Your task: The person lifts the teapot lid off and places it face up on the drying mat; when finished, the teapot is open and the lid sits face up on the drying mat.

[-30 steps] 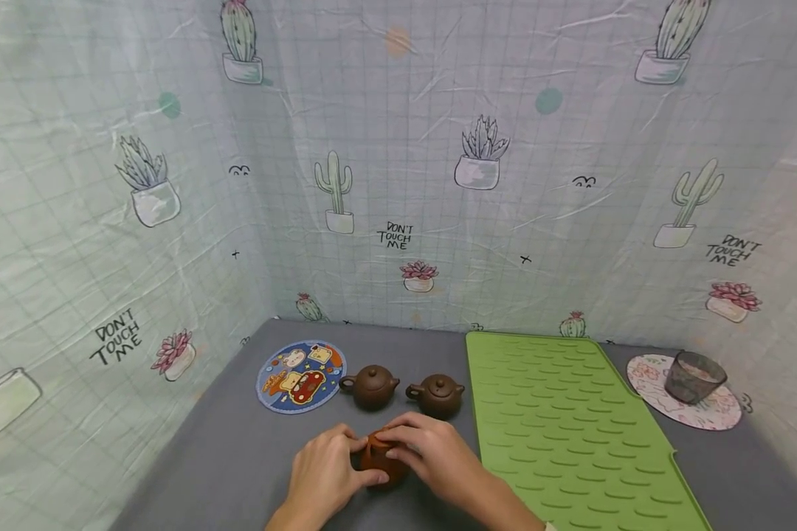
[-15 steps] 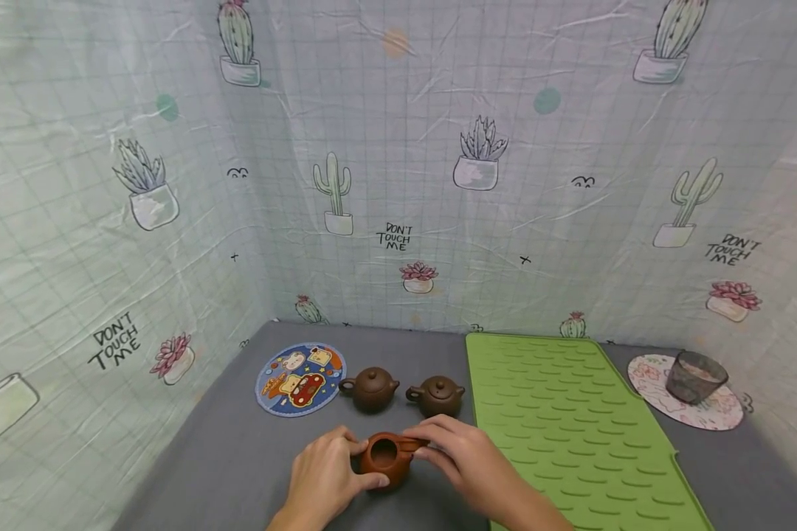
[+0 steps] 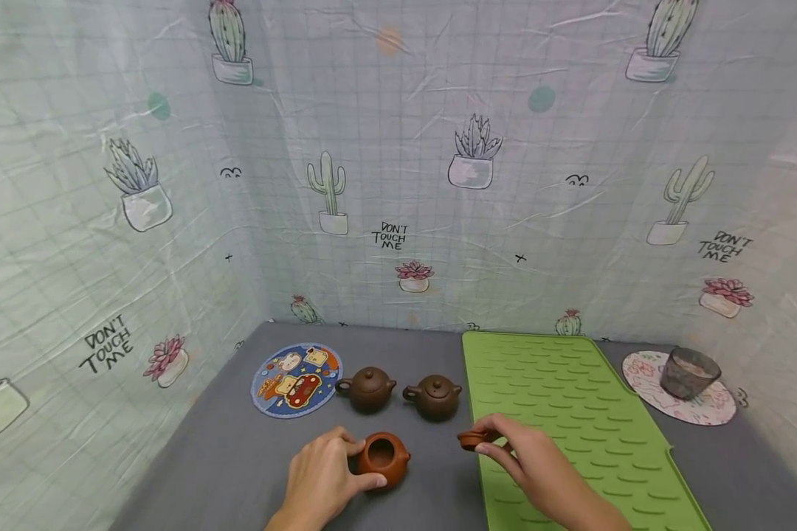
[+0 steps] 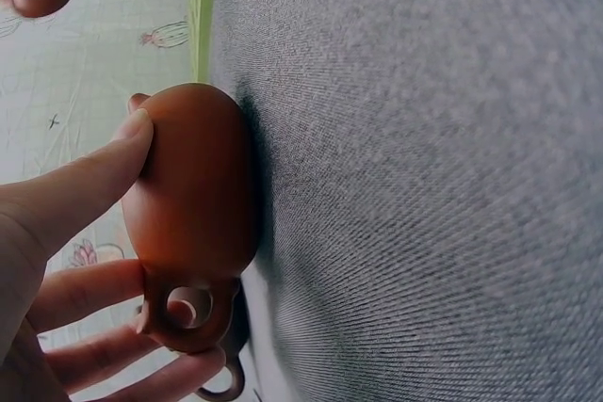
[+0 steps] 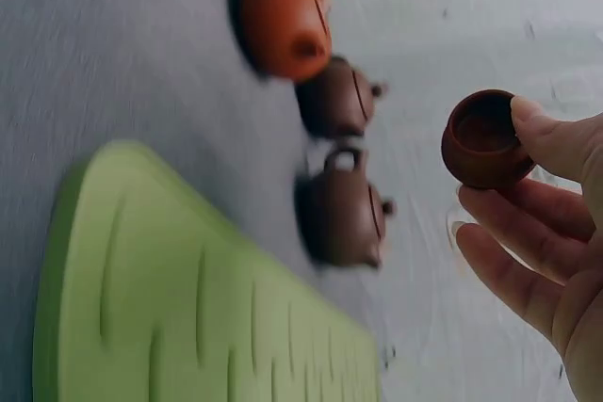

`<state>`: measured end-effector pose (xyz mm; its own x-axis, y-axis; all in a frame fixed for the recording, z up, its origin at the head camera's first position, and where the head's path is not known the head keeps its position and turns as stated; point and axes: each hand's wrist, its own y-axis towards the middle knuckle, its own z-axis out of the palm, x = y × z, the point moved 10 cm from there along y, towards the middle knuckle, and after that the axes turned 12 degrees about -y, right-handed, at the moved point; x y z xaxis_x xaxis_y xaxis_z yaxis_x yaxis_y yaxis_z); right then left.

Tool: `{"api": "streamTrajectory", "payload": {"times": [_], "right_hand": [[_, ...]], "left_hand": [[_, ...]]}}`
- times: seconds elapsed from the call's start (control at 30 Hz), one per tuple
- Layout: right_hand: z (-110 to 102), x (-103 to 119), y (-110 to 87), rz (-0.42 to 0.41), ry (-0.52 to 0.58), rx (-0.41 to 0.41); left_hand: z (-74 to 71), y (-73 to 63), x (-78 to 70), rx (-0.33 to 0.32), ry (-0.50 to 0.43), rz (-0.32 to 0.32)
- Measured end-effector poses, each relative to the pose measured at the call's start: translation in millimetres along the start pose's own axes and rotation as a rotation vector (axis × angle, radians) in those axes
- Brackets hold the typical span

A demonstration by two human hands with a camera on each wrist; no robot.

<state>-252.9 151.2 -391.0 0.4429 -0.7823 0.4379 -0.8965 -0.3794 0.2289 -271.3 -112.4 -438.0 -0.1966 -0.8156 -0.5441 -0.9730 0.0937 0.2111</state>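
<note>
A reddish-brown clay teapot (image 3: pixel 397 472) stands uncovered on the grey cloth, its round opening facing up. My left hand (image 3: pixel 322 472) holds its body from the left, the thumb against the near side; in the left wrist view the other fingers lie by the teapot's looped handle (image 4: pixel 222 313). Off to the right, my right hand (image 3: pixel 531 459) pinches the small teapot lid (image 3: pixel 470 441) between thumb and fingers, raised near the green mat's left edge. The lid's hollow underside shows in the right wrist view, where its knob is hidden.
Two dark brown lidded teapots, one on the left (image 3: pixel 369 391) and one on the right (image 3: pixel 436 399), stand behind. A blue cartoon mat (image 3: pixel 285 405) lies far left, a ribbed green mat (image 3: pixel 558 383) right. A dark translucent cup (image 3: pixel 687 375) sits on a floral round mat (image 3: pixel 640 372).
My right hand has lifted the lid off the reddish-brown teapot and carried it to the right, uncovering the opening. The left hand keeps its hold on the teapot.
</note>
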Motion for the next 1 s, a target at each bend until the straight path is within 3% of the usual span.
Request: {"api": "streamTrajectory", "payload": {"times": [0.2,0.4,0.63,0.8,1.0], "right_hand": [[-12.3,-26.6,-10.4,0.033,-0.059,-0.018],[-11.0,-41.4,-18.1,0.029,-0.057,-0.002],[9.3,-58.1,-20.4,-0.002,-0.101,0.053],[27.8,-75.0,-21.9,0.047,-0.077,0.148],[36.9,-85.4,-22.8,0.088,-0.063,0.179]], "left_hand": [[1.0,0.2,1.5,0.008,-0.01,-0.012],[0.9,0.7,1.4,0.01,-0.004,-0.015],[0.2,0.6,1.0,0.002,-0.003,-0.009],[-1.4,-0.9,0.5,-0.022,-0.003,0.01],[-1.5,0.4,0.7,-0.026,0.005,0.017]]}}
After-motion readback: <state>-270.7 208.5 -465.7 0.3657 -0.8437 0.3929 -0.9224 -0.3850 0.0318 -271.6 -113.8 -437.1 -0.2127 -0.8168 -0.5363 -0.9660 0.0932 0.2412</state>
